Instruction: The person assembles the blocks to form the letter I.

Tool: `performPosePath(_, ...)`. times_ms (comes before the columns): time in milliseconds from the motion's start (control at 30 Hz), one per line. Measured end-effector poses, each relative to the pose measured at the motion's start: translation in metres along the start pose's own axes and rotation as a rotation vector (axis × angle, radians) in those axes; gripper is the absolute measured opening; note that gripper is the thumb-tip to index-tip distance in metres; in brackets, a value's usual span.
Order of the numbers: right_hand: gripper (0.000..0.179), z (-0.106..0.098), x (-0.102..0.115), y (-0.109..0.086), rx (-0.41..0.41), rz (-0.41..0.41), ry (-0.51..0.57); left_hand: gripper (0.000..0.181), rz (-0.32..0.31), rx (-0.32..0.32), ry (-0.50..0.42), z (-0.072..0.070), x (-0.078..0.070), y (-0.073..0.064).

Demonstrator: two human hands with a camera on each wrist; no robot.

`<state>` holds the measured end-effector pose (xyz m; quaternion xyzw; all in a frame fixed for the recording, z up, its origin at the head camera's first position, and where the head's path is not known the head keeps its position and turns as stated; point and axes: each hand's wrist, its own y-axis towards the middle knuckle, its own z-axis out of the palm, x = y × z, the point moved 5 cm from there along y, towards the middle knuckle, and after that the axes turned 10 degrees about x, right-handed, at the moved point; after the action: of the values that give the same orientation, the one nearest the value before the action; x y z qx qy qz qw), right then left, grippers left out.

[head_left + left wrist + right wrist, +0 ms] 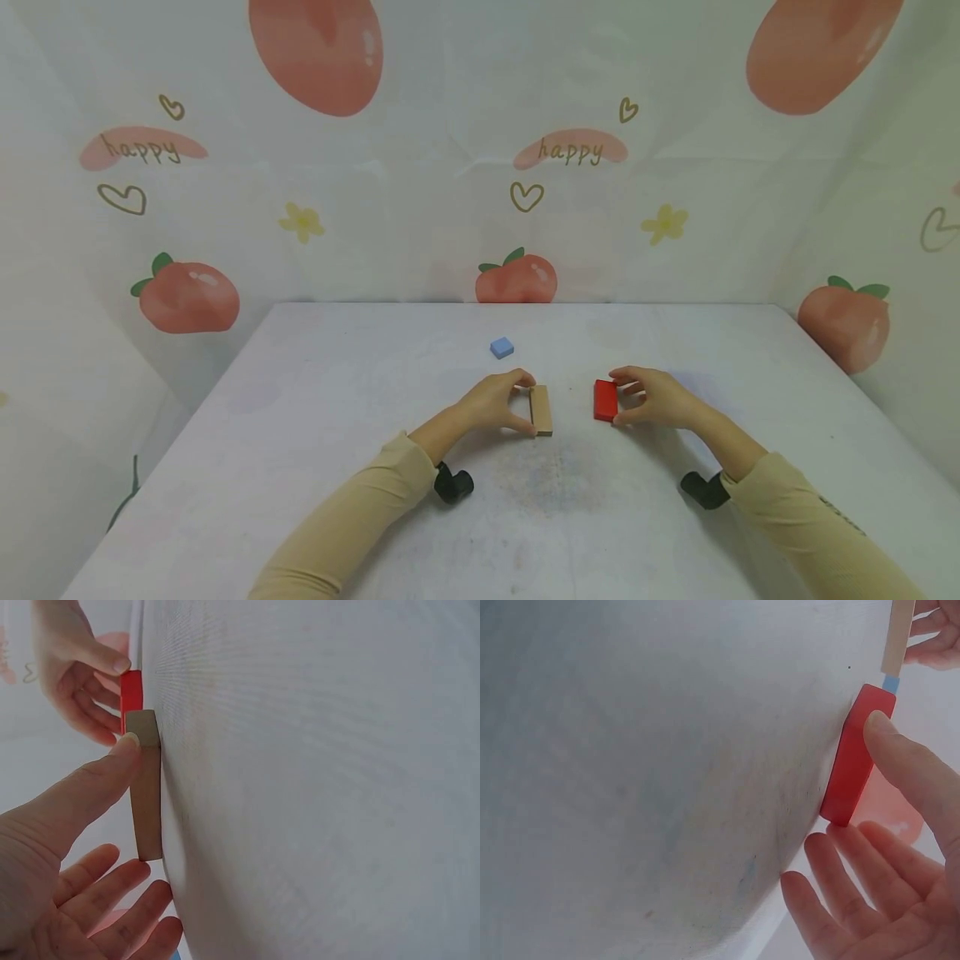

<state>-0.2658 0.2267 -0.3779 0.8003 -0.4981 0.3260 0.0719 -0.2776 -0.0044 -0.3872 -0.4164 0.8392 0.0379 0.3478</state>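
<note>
The white table [337,375] spread out before me, its top scuffed grey and faintly brown near the middle, with a few dark specks and pale bluish smudges. Past its straight back edge hung a pale cloth [420,83], creased in places and printed with red fruit [190,297], yellow flowers [665,223], outlined hearts [527,197] and the word "happy" [571,152]; it ran along both sides too, slightly shadowed towards the right. A thin dark strand [136,475] showed by the table's left edge. On this surface, a little beyond the worn patch, my left hand [491,402] held a tan block [541,410] by its ends—thumb at the near one, fingertips at the far one. To its right, with a strip of bare tabletop between, lay a red block [605,401], which my right hand [660,400] pinched in the same way, from its outer side, the other fingers spread loosely. Both blocks rested on the table, their long sides running away from me. A small blue block [502,347] sat farther back, left of the tan one, well apart from either hand. Below my wrists, black devices [453,485] poked out beside my beige sleeves [352,512].
</note>
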Motion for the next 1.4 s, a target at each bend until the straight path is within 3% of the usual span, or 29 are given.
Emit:
performPosePath(467,0.065,0.0013,-0.0014,0.001,-0.002,0.007,0.002,0.064,0.005,-0.01,-0.005,0.0001,-0.001,-0.0009)
performPosePath(933,0.063,0.0011,-0.0057,0.0016,0.019,0.007,0.087,0.064,0.0,-0.004,0.009,-0.0002,-0.0006,-0.0002)
performPosePath(1400,0.062,0.0003,-0.0022,0.001,0.029,-0.039,0.088,0.063,0.016,-0.02,0.012,-0.0001,-0.0003,0.0011)
